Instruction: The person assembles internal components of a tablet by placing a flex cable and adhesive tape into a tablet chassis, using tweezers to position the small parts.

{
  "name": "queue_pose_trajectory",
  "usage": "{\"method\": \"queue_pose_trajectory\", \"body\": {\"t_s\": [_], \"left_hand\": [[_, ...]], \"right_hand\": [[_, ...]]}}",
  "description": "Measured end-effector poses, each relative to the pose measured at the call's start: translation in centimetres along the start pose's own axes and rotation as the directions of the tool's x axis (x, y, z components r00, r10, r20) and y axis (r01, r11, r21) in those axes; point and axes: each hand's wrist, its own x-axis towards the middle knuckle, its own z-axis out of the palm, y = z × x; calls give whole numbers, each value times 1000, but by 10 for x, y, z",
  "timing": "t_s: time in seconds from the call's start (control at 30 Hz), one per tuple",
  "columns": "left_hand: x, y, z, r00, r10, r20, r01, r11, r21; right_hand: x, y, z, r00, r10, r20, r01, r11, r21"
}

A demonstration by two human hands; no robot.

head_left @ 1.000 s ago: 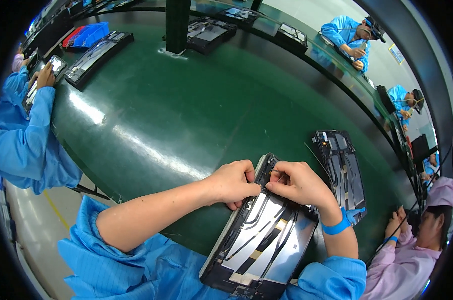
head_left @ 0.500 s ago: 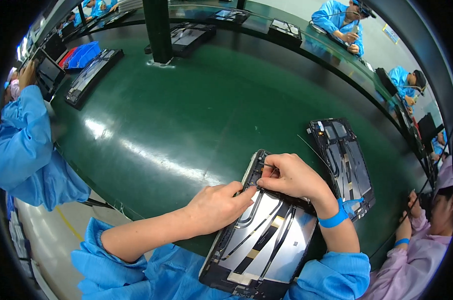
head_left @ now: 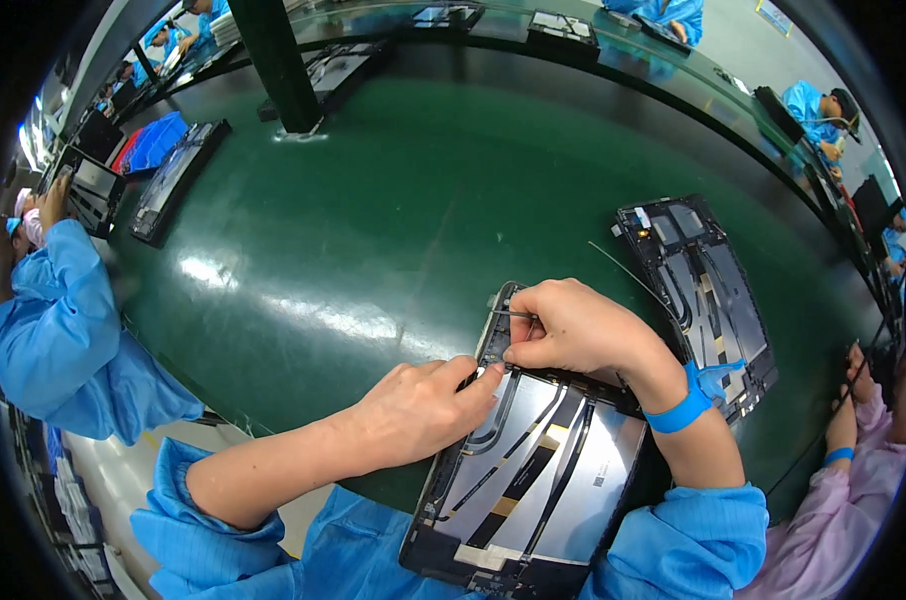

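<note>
An opened tablet (head_left: 575, 490), its silver inside and black ribbon cables showing, lies tilted at the table's near edge. Over its upper left end, my right hand (head_left: 583, 325) is bent with thumb and fingers pinched. A thin dark cable-like strand (head_left: 514, 314) runs into that pinch; its far part is hidden by the fingers. My left hand (head_left: 413, 412) rests at the tablet's left edge, thumb and index finger drawn together by the frame. Whatever lies between those left fingertips is too small to make out. A blue wrist strap (head_left: 679, 408) circles my right wrist.
A second opened tablet (head_left: 708, 300) lies right of my hands on the green table (head_left: 373, 220), a thin wire sticking out from it. Far left are another opened device (head_left: 178, 182), a blue bin (head_left: 157, 142) and a co-worker's blue sleeve (head_left: 58, 310). A dark post (head_left: 278, 70) rises at the back.
The view has shifted a little, so the surroundings sit differently. My hands stay at the tablet's upper end, the right fingers still pinched, the left thumb and index finger still close together.
</note>
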Motion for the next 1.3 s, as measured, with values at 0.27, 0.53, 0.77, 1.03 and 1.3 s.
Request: {"method": "queue_pose_trajectory", "body": {"t_s": [0.27, 0.53, 0.77, 1.03, 1.3], "left_hand": [[-17, 8, -5, 967, -239, 86, 251, 954, -164], [-103, 69, -4, 983, -149, 106, 144, 988, 58], [-157, -13, -30, 794, -605, -60, 607, 794, 40], [-179, -197, -100, 630, -695, -346, 693, 704, -154], [-180, -127, -73, 683, -302, -665, 664, 637, 392]], "right_hand": [[-47, 0, -21, 832, 43, -553, -65, 998, -20], [-147, -2, 31, 856, 396, 332, -366, 918, -152], [6, -28, 64, 997, -24, 71, 23, 1000, 16], [175, -79, 83, 946, 137, -293, -157, 986, -47], [22, -38, -27, 843, 110, -527, -266, 936, -230]]}}
